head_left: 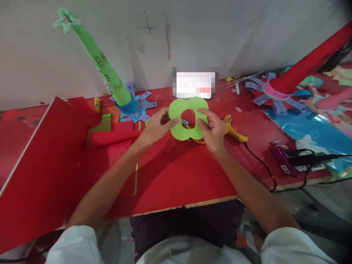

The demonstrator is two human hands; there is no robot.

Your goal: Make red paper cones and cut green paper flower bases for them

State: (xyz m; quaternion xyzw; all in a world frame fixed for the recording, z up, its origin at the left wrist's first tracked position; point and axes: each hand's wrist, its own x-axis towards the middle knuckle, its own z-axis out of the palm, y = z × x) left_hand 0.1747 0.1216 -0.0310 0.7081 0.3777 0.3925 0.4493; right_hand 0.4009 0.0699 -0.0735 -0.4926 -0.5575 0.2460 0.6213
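A light green paper cutout (189,134), shaped like a four-lobed flower with a round hole in its middle, is held up over the red table (176,179). My left hand (159,126) pinches its left edge, thumb in front. On the opposite side my right hand (212,128) grips the right lobes between thumb and fingers. Through the hole, part of a metal tool shows, perhaps scissors; the rest is hidden behind the paper. Just right of my right hand lies a yellow glue gun (236,134) with a black cord.
A green paper cone (103,68) with writing stands in a blue base at the left. At the right lean a red cone (310,60) and a purple power strip (287,161). A red panel (41,172) rises along the left. A lit screen (195,84) stands by the wall.
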